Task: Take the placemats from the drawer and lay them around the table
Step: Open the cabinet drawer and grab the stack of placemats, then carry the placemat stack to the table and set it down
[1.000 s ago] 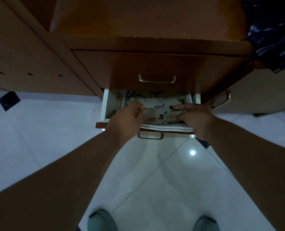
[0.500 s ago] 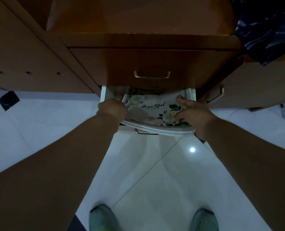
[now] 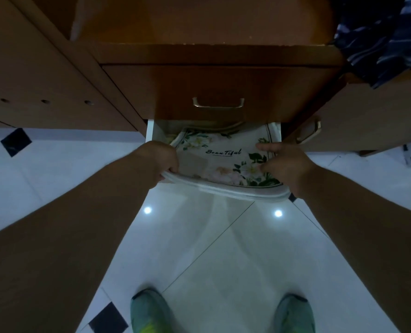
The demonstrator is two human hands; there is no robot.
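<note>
Hands [image 3: 223,164] gripping floppy floral placemats [image 3: 223,162] (stacked, sagging)

A floor of large glossy white tiles [image 3: 218,248] fills the lower view, its thin grout lines running diagonally, with small black square inlays [image 3: 15,142] set at tile corners. Two bright round reflections of ceiling lights [image 3: 147,210] gleam on the tiles. Above stands a brown wooden cabinet [image 3: 55,75]; its closed upper drawer front carries a brass bar handle [image 3: 218,103]. Three small holes [image 3: 44,101] dot the left side panel. A dark blue patterned cloth [image 3: 377,37] hangs at the upper right.
</note>
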